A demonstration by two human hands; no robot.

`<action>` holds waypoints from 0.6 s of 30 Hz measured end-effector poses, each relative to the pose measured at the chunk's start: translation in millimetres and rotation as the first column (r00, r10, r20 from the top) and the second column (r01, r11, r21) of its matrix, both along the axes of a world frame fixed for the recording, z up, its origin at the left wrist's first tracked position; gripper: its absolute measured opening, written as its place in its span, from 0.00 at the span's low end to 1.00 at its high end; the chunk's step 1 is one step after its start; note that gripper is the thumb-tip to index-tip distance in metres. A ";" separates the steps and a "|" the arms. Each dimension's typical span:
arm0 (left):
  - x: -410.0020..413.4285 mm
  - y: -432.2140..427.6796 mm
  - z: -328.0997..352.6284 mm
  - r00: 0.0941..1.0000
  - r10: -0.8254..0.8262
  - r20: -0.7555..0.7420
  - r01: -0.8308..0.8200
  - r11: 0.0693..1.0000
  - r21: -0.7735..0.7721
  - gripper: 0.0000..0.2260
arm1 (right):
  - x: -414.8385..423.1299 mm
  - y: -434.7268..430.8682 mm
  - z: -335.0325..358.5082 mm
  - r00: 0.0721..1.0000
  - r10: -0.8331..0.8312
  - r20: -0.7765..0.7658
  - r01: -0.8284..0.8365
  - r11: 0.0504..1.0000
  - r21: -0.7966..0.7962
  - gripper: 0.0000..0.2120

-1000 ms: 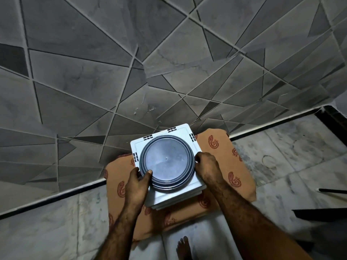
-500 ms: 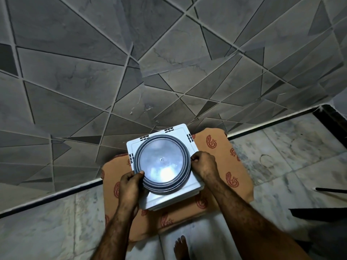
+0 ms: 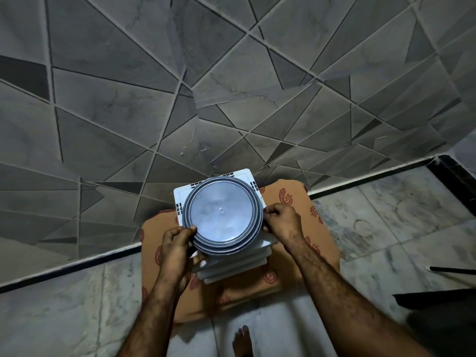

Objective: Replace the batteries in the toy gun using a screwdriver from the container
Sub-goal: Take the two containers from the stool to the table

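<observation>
A round grey container with a ridged lid (image 3: 221,219) sits on top of a white square stool (image 3: 233,269). My left hand (image 3: 177,240) grips the container's lower left rim, fingers curled over the lid's edge. On the opposite side, my right hand (image 3: 282,221) holds the right rim with curled fingers. The lid is closed, so whatever is inside is hidden. No toy gun, screwdriver or batteries are in view.
The stool stands on an orange patterned mat (image 3: 309,228) against a grey tiled wall (image 3: 180,86). Marble floor (image 3: 399,228) spreads to both sides. A dark thin rod (image 3: 453,270) and a dark object lie at the right edge. A bare foot (image 3: 240,341) shows below.
The view has moved closer and slightly down. Both hands have shifted their hold along the container's rim, the left hand curling further over the lid's edge.
</observation>
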State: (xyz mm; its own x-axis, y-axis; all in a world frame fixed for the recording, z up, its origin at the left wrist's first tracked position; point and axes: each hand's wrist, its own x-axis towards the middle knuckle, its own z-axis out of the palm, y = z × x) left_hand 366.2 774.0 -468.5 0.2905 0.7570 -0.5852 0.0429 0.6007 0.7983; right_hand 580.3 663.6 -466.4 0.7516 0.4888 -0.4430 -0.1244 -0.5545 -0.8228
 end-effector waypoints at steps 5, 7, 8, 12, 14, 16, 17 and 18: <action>-5.0 -32.4 19.6 0.999 0.019 0.028 -0.020 0.999 0.031 0.09 | -8.2 -33.0 20.7 0.985 -0.114 -0.131 0.136 0.974 0.179 0.02; -7.5 -49.2 29.4 0.999 0.032 0.040 -0.034 0.998 0.045 0.08 | -10.9 -48.4 25.9 0.981 -0.129 -0.148 0.160 0.961 0.227 0.02; -8.9 -57.8 35.0 0.998 0.039 0.047 -0.041 0.998 0.053 0.08 | -12.4 -56.4 29.1 0.981 -0.128 -0.146 0.161 0.956 0.244 0.02; -17.9 -97.8 54.8 0.995 0.034 0.091 -0.042 0.995 0.092 0.08 | -23.8 -93.9 47.6 0.989 -0.122 -0.082 0.140 0.955 0.261 0.04; -24.5 -117.5 63.3 0.993 0.029 0.111 -0.041 0.993 0.107 0.12 | -31.6 -114.3 57.1 0.992 -0.116 -0.056 0.127 0.950 0.284 0.06; -30.2 -135.2 72.5 0.992 -0.007 0.127 -0.011 0.991 0.135 0.17 | -37.6 -132.3 66.5 0.994 -0.104 -0.045 0.113 0.941 0.320 0.05; -35.0 -148.3 78.4 0.991 -0.024 0.134 0.003 0.987 0.160 0.18 | -42.2 -144.8 72.5 0.995 -0.093 -0.032 0.098 0.936 0.339 0.05; -38.3 -157.4 82.6 0.989 -0.041 0.143 0.015 0.984 0.176 0.19 | -44.9 -154.2 78.5 0.997 -0.079 -0.026 0.083 0.932 0.354 0.04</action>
State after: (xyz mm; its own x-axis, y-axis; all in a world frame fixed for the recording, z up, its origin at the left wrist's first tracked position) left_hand 328.0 616.6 -385.8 0.3852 0.8339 -0.3952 -0.0668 0.4524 0.8893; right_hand 535.4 509.4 -387.9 0.7911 0.5536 -0.2602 -0.1664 -0.2146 -0.9624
